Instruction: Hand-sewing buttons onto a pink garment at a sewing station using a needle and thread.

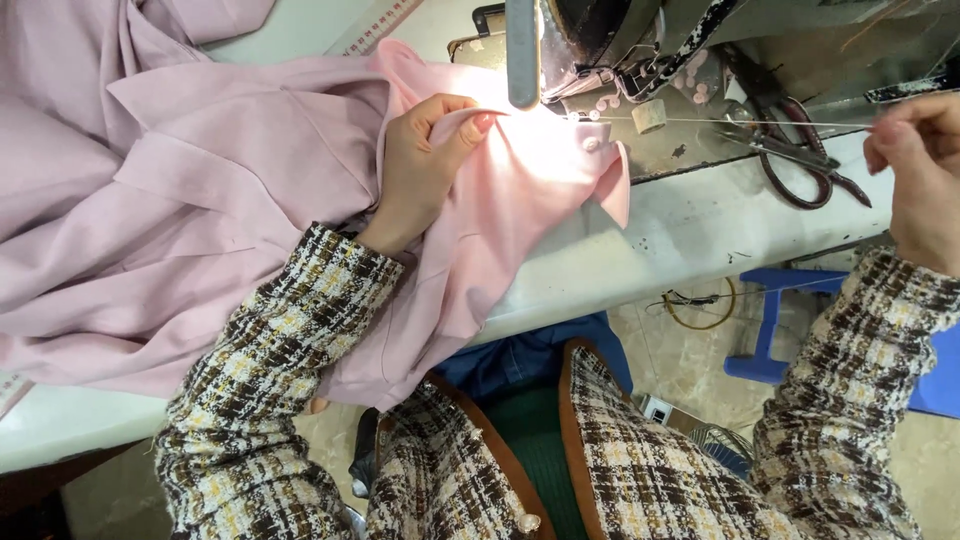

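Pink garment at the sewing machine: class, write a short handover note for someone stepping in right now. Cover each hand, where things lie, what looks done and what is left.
Left hand: pinches a fold of the pink garment beside the machine head, under its lamp.
Right hand: raised at the right, fingers pinched on a taut thread running back to the garment.
Button: sits on the lit flap, where the thread ends.
Scissors: lie on the table, untouched.
Done: button appears attached.
Left: thread is not yet cut, probably; the rest of the garment lies bunched to the left.
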